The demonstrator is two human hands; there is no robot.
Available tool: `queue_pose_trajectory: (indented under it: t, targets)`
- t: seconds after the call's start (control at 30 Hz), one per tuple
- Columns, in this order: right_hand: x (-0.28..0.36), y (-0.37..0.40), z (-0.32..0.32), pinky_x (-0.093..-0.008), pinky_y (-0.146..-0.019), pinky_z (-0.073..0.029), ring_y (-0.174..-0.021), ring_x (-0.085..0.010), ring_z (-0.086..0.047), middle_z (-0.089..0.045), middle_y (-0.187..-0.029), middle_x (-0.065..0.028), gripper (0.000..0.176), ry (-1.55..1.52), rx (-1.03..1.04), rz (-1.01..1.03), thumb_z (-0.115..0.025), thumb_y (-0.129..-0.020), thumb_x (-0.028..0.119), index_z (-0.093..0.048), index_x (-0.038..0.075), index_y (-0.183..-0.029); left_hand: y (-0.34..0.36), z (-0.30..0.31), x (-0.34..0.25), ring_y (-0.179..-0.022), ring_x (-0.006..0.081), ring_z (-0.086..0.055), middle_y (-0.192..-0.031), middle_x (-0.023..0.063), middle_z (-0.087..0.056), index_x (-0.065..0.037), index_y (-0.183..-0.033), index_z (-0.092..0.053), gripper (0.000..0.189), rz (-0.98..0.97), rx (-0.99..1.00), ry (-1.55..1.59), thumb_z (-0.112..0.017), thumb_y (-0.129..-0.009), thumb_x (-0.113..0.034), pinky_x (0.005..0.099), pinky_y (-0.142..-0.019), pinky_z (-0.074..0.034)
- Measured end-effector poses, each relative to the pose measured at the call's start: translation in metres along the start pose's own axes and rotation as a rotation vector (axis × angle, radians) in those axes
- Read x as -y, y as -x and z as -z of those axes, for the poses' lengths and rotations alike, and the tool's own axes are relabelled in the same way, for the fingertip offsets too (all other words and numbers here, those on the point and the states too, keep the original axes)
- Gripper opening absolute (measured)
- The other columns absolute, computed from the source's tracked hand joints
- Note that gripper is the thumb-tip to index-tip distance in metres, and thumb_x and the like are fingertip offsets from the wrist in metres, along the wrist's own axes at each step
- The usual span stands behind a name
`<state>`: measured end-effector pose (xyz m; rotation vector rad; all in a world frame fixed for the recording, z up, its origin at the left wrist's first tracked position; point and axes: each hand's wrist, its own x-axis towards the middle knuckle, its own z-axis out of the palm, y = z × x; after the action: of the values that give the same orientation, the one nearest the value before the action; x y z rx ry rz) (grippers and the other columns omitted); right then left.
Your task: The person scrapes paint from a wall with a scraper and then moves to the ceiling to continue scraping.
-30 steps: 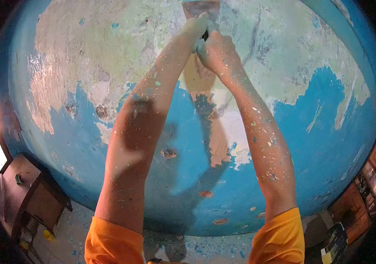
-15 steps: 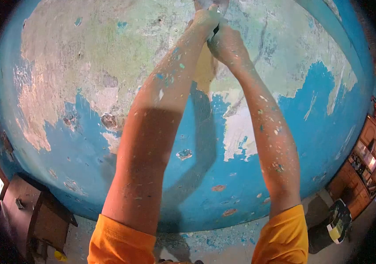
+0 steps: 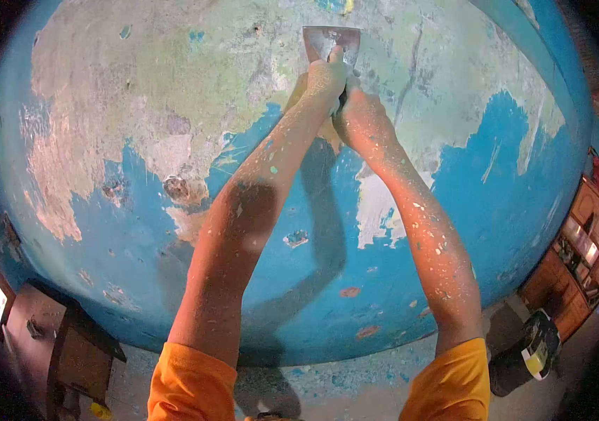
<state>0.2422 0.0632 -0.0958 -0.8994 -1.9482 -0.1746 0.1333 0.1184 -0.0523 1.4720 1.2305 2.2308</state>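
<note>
A paint scraper (image 3: 315, 38) with a wide metal blade points up against the wall (image 3: 173, 91), high in the middle of the view. My left hand (image 3: 325, 81) grips it just below the blade, one finger stretched along the metal. Lower down, my right hand (image 3: 361, 118) is closed around the handle, which the fingers mostly hide. The wall's upper part is bare and greenish grey, while blue paint (image 3: 313, 281) covers its lower part with ragged edges. Paint flecks stick to both forearms.
Paint chips lie on the floor (image 3: 355, 375) along the wall's foot. A dark wooden desk (image 3: 36, 330) stands at left, near a bright opening. To the right are a wooden cabinet (image 3: 559, 291) and a black object with a yellow patch (image 3: 534, 358).
Both hands and the scraper have come down the wall together, so the blade now shows whole. A small blue and yellow patch appears at the top edge.
</note>
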Motion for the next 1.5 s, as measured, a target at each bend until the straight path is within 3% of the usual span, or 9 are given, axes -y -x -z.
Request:
queue_pose_trajectory:
  t: [0.23,0.3,0.43,0.63,0.77,1.03,1.23,1.3,1.5]
  targets:
    - [-0.007,-0.04,0.021,-0.0493,-0.076,-0.043,-0.085,-0.0435,-0.055,-0.058,-0.086,-0.0278,0.038,-0.052,0.032,0.158,-0.045,-0.08,0.019,-0.04,0.006,-0.116,0.002,-0.007,-0.045,-0.083,0.021,-0.058,-0.089,0.0153,-0.061,0.004,-0.099,-0.058,0.052,0.055,0.0,0.13,-0.043,-0.087,-0.044,0.034,-0.071,-0.045]
    - [-0.006,-0.015,0.007,-0.0444,-0.073,-0.048,-0.084,-0.039,-0.058,-0.059,-0.088,-0.0264,0.024,-0.063,-0.043,0.178,-0.044,-0.081,0.012,-0.054,-0.005,-0.095,-0.005,-0.002,-0.017,-0.088,0.0253,-0.057,-0.094,0.0199,-0.059,0.009,-0.099,-0.055,0.057,0.033,-0.025,-0.046,-0.043,-0.086,-0.045,0.0356,-0.076,-0.043]
    - [0.003,-0.053,0.01,-0.0482,-0.073,-0.045,-0.084,-0.0428,-0.056,-0.058,-0.083,-0.0293,0.038,-0.142,0.104,0.165,-0.043,-0.081,0.017,-0.04,0.005,-0.117,-0.043,0.006,-0.03,-0.096,0.0309,-0.055,-0.101,0.0253,-0.057,0.011,-0.102,-0.054,0.064,0.0,0.053,-0.019,-0.041,-0.084,-0.049,0.0378,-0.084,-0.041]
    - [-0.01,0.003,0.002,-0.0475,-0.068,-0.046,-0.076,-0.0427,-0.057,-0.058,-0.075,-0.0286,0.037,-0.179,-0.102,0.202,-0.044,-0.079,0.015,-0.041,-0.001,-0.112,-0.018,-0.001,0.01,-0.099,0.0326,-0.054,-0.102,0.0271,-0.055,0.012,-0.101,-0.054,0.066,-0.057,-0.037,-0.252,-0.04,-0.083,-0.051,0.0387,-0.084,-0.041]
    - [-0.011,-0.039,0.006,-0.0509,-0.071,-0.043,-0.081,-0.044,-0.056,-0.057,-0.082,-0.0303,0.052,-0.119,-0.001,0.192,-0.045,-0.079,0.014,-0.029,0.012,-0.129,-0.02,-0.004,-0.03,-0.1,0.0332,-0.053,-0.105,0.0275,-0.054,0.014,-0.104,-0.051,0.071,-0.046,0.005,-0.196,-0.041,-0.083,-0.053,0.0384,-0.083,-0.041]
    - [-0.026,-0.005,-0.001,-0.0492,-0.07,-0.045,-0.079,-0.0434,-0.057,-0.058,-0.081,-0.0294,0.041,-0.101,0.042,0.084,-0.046,-0.08,0.019,-0.037,0.004,-0.117,0.023,-0.012,-0.014,-0.097,0.0299,-0.054,-0.101,0.026,-0.056,0.014,-0.104,-0.05,0.069,0.04,-0.06,-0.374,-0.045,-0.082,-0.051,0.0371,-0.081,-0.042]
    - [-0.026,-0.011,0.016,-0.049,-0.068,-0.045,-0.077,-0.043,-0.058,-0.059,-0.078,-0.0271,0.045,-0.095,-0.032,0.179,-0.045,-0.081,0.018,-0.033,0.003,-0.121,0.017,-0.021,-0.029,-0.098,0.0301,-0.054,-0.102,0.0267,-0.055,0.015,-0.105,-0.05,0.073,0.044,0.07,-0.086,-0.044,-0.082,-0.054,0.0364,-0.082,-0.041]
    - [-0.023,0.011,0.008,-0.0454,-0.069,-0.047,-0.081,-0.0391,-0.058,-0.059,-0.086,-0.0254,0.03,-0.115,0.023,0.028,-0.048,-0.077,0.009,-0.051,-0.004,-0.103,0.03,-0.02,-0.01,-0.095,0.0293,-0.055,-0.099,0.0263,-0.056,0.015,-0.103,-0.05,0.072,-0.013,-0.049,-0.339,-0.044,-0.082,-0.053,0.0371,-0.08,-0.042]
    - [-0.026,-0.026,0.019,-0.0477,-0.069,-0.046,-0.08,-0.0414,-0.058,-0.059,-0.084,-0.0265,0.037,-0.087,0.055,0.129,-0.046,-0.079,0.014,-0.042,-0.002,-0.111,0.013,-0.024,-0.038,-0.092,0.031,-0.056,-0.094,0.0278,-0.057,0.016,-0.095,-0.054,0.074,0.022,0.048,-0.151,-0.044,-0.081,-0.056,0.038,-0.079,-0.043]
